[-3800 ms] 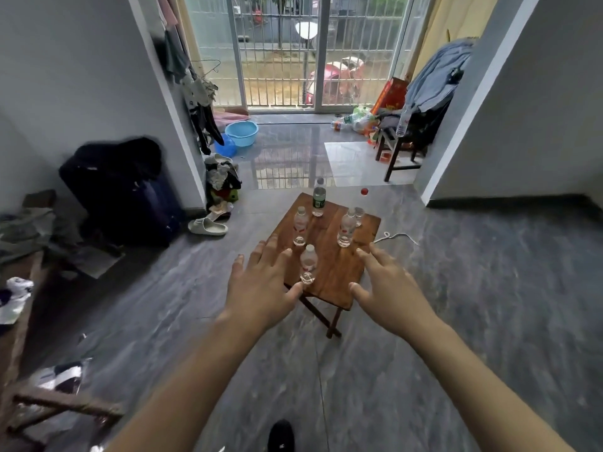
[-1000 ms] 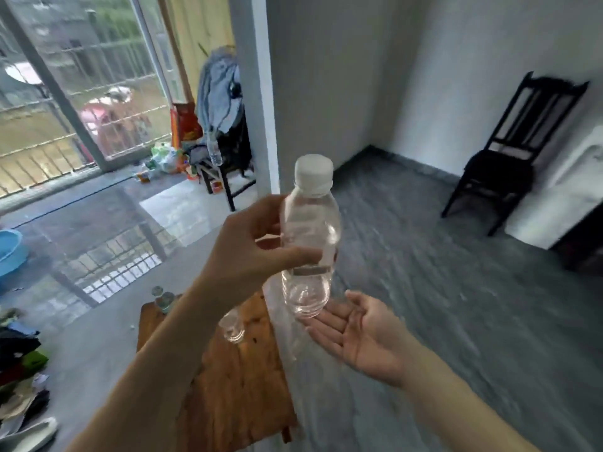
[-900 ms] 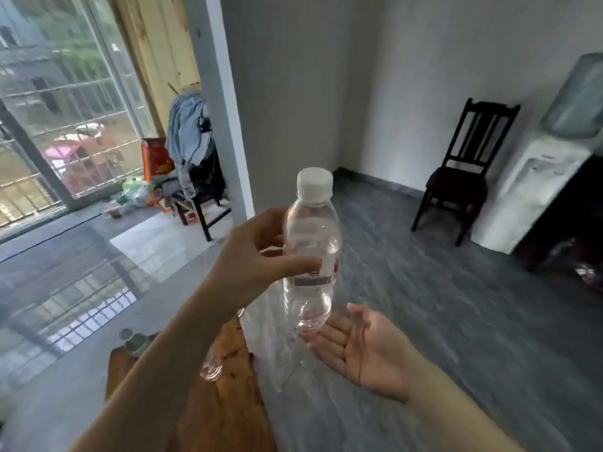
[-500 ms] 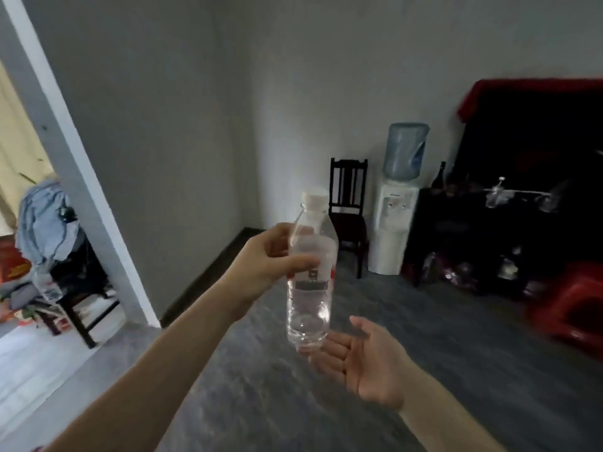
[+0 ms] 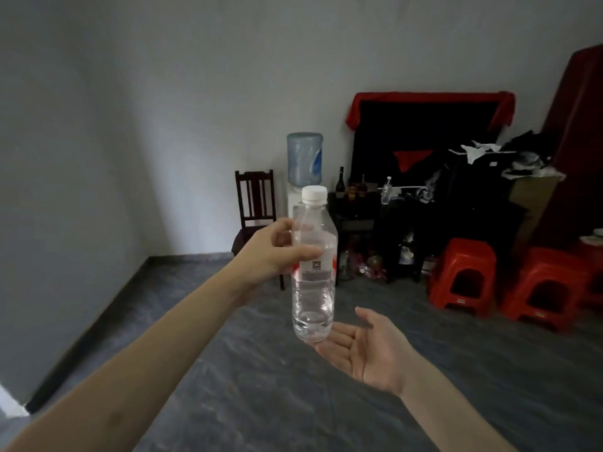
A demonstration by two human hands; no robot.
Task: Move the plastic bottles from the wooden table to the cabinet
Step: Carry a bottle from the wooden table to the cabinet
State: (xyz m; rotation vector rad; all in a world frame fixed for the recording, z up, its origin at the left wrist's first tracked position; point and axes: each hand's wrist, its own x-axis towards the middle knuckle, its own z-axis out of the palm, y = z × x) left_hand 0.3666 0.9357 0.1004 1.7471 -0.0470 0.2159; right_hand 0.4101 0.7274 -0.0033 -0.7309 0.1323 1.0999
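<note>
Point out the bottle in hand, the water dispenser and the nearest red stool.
plastic bottle point(image 5: 314, 275), head view, on its label.
water dispenser point(image 5: 304, 158), head view, on the blue jug.
red stool point(image 5: 462, 272), head view, on its front face.

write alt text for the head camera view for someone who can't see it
A person's left hand grips a clear plastic bottle with a white cap upright at mid-body, while the open right hand is cupped palm-up just beneath its base. Ahead, across a grey floor, stand a dark cabinet, a water dispenser and red stools.
</note>
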